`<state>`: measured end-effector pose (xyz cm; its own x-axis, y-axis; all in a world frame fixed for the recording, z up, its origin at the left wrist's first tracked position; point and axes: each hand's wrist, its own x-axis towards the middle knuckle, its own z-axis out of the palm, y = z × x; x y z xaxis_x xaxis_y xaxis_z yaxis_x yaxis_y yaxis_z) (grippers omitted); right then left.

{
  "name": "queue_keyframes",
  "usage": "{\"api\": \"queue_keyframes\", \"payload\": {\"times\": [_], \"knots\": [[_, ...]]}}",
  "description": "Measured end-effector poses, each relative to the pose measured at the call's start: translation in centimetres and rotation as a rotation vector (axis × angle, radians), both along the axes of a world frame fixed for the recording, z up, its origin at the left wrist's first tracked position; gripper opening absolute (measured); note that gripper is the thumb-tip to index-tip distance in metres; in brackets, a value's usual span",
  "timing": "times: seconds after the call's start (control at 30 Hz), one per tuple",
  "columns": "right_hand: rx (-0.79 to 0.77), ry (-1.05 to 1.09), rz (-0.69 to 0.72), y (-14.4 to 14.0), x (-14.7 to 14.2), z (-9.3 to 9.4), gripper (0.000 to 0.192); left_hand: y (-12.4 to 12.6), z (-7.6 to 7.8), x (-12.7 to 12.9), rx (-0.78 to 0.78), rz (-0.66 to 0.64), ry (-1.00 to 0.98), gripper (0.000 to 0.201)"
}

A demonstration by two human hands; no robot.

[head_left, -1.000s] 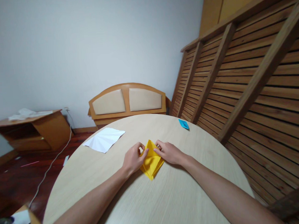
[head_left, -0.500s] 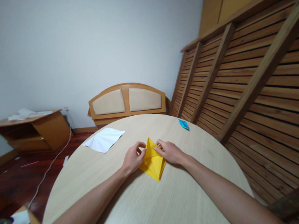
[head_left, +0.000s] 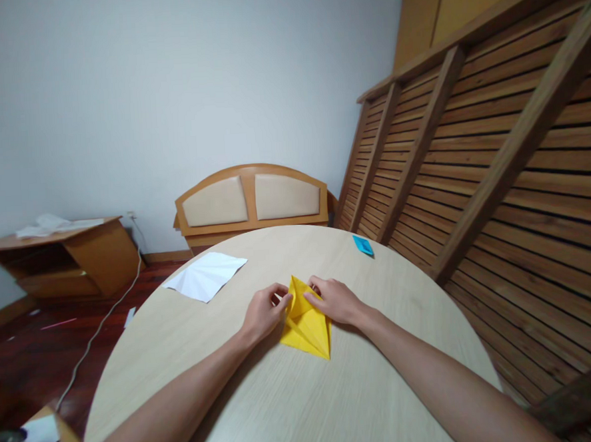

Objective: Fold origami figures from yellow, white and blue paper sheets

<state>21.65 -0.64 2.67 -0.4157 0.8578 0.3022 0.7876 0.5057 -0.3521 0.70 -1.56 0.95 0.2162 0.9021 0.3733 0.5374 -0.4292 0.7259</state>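
Observation:
Yellow origami paper (head_left: 309,327), folded into layers with a raised point at its far end, is held between my two hands over the middle of the table (head_left: 287,408). My left hand (head_left: 267,311) pinches its left edge between thumb and fingers. On the opposite side, my right hand (head_left: 336,300) grips the upper right edge, thumb on top and fingertips partly hidden behind the paper. The paper's near corner points toward me, slightly to the right.
A creased white sheet (head_left: 206,276) lies at the table's far left. Near the far right edge rests a small folded blue paper (head_left: 363,245). A slatted wooden frame (head_left: 472,170) leans at the right, and a headboard (head_left: 250,197) stands behind the table.
The near corner of the yellow paper has swung to the right, and its left flap has spread wider. My hands have hardly shifted and still hold it.

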Motion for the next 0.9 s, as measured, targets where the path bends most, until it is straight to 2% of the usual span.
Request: {"api": "queue_keyframes", "payload": {"times": [0.33, 0.67, 0.77, 0.9], "knots": [[0.017, 0.080, 0.012, 0.18, -0.01, 0.09, 0.009, 0.26, -0.22, -0.11, 0.000, 0.043, 0.004, 0.025], [-0.028, 0.131, 0.094, 0.15, -0.22, -0.10, 0.011, 0.74, -0.79, -0.38, 0.017, 0.085, 0.036, 0.020], [-0.038, 0.138, 0.135, 0.01, -0.32, -0.16, 0.011, 0.80, -0.88, -0.43, -0.019, 0.087, 0.037, 0.016], [-0.056, 0.138, 0.174, -0.35, -0.33, 0.15, 0.013, 0.65, -0.82, -0.48, -0.078, 0.122, 0.093, 0.023]]}}
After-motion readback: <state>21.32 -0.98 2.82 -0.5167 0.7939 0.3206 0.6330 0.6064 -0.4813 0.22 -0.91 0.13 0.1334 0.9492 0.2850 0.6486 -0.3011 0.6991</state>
